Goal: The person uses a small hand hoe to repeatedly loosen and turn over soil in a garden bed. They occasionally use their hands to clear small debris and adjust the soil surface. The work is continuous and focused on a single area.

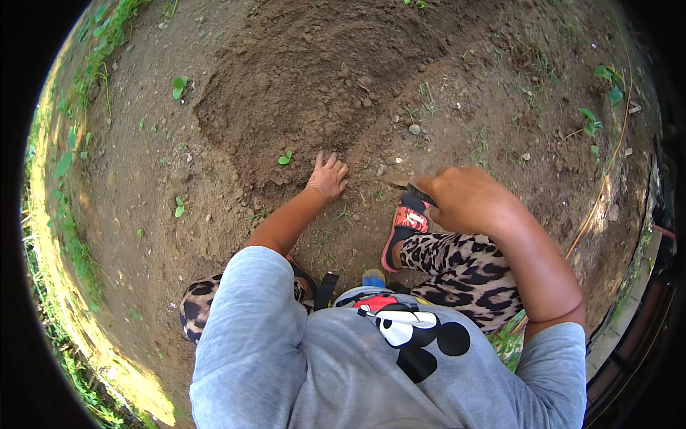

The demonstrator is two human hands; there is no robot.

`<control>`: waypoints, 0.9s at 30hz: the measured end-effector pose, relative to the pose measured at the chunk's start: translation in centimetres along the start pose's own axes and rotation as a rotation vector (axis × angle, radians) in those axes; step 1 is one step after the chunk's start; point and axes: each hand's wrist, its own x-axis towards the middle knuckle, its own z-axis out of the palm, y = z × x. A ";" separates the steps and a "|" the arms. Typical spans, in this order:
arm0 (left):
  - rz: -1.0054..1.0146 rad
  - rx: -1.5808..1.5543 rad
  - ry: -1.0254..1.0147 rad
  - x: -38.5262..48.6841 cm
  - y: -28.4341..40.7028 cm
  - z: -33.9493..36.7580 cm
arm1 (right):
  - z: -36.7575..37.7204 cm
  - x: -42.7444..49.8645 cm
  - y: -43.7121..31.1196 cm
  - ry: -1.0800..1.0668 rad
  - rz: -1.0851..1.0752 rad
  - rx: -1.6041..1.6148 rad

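My left hand [328,177] lies palm down at the near edge of a patch of loose, dug soil [300,86], fingers spread and holding nothing. Just left of its fingertips a small two-leaved seedling [285,158] stands in the soil. My right hand [465,199] grips the dark handle of a bladed hand tool [395,180]. Its dull brown blade points left, toward my left hand, low over the ground. Whether it is a knife or a narrow trowel cannot be told. Below the handle is my sandalled foot [405,220].
More seedlings grow at the left, one at the upper left [179,87] and one lower down [179,207]. A pale stone [414,129] lies beyond the blade. A thin cord or vine [616,147] runs along the right, near a block edging [632,316]. Green plants [80,96] line the left.
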 end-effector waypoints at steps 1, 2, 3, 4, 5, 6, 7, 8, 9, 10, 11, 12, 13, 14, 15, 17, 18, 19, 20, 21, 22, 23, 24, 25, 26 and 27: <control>0.006 -0.019 -0.041 -0.8 0.1 0.3 | 0.1 -0.1 0.0 0.004 -0.007 0.005; 0.010 -0.033 -0.090 -1.7 0.2 0.5 | 0.1 -0.2 0.1 0.002 -0.004 0.001; 0.015 -0.047 -0.139 -2.6 0.4 0.7 | 0.1 -0.3 0.1 -0.001 -0.002 -0.002; 0.004 -0.070 -0.153 -3.3 0.6 0.8 | 0.1 -0.4 0.1 0.004 -0.005 0.001; -0.010 -0.102 -0.120 -3.8 0.7 0.7 | 0.1 -0.4 0.1 0.000 -0.003 -0.009; -0.026 -0.131 -0.109 -4.2 0.7 0.8 | 0.1 -0.5 0.1 0.000 -0.005 -0.009; -0.033 -0.167 -0.103 -4.6 0.6 0.8 | 0.0 -0.5 0.1 -0.001 -0.008 -0.008; -0.022 -0.176 -0.124 -4.7 0.4 0.9 | -0.1 -0.5 0.1 -0.006 -0.012 -0.013; -0.004 -0.194 -0.146 -4.7 0.1 0.9 | -0.2 -0.5 0.0 -0.011 -0.017 -0.020; 0.010 -0.195 -0.148 -4.5 -0.2 1.0 | -0.3 -0.5 -0.1 -0.012 -0.015 -0.023; 0.023 -0.238 -0.165 -4.2 -0.6 1.1 | -0.4 -0.5 -0.3 -0.014 -0.024 -0.027; 0.034 -0.263 -0.158 -3.6 -1.0 1.0 | -0.6 -0.5 -0.4 -0.010 -0.023 -0.027; 0.042 -0.285 -0.172 -3.1 -1.3 0.8 | -0.6 -0.4 -0.6 -0.014 -0.024 -0.021; 0.034 -0.300 -0.116 -2.4 -1.8 0.4 | -0.7 -0.5 -0.7 -0.012 -0.023 -0.029; 0.022 -0.310 -0.082 -1.7 -2.4 -0.4 | -0.8 -0.5 -0.8 -0.015 -0.023 -0.028; -0.009 -0.359 0.024 -0.5 -4.2 -2.8 | -0.9 -0.5 -1.1 -0.013 -0.029 -0.026; -0.029 -0.399 0.104 -0.1 -5.6 -4.3 | -0.9 -0.5 -1.2 -0.011 -0.035 -0.026; -0.087 -0.451 0.228 0.0 -6.9 -5.9 | -1.0 -0.6 -1.3 -0.009 -0.044 -0.024; -0.088 -0.489 0.268 0.1 -8.9 -7.7 | -1.1 -0.6 -1.4 -0.005 -0.050 -0.029; -0.142 -0.435 0.315 0.0 -10.5 -9.4 | -1.1 -0.5 -1.5 0.001 -0.059 -0.034; -0.179 -0.438 0.262 0.1 -12.3 -11.1 | -1.2 -0.5 -1.6 0.010 -0.070 -0.030; -0.293 -0.407 0.114 0.5 -13.3 -12.7 | -1.3 -0.4 -1.8 0.003 -0.066 -0.044; -0.340 -0.213 0.190 0.1 -13.2 -13.2 | -1.4 -0.3 -2.0 0.000 -0.064 -0.051; -0.384 -0.018 0.266 0.1 -12.6 -13.6 | -1.5 -0.2 -2.2 -0.002 -0.058 -0.054; -0.329 -0.032 0.199 0.7 -12.1 -14.1 | -1.6 -0.1 -2.4 0.002 -0.071 -0.067; -0.279 -0.038 0.147 1.6 -11.3 -14.3 | -1.7 0.1 -2.6 0.008 -0.080 -0.075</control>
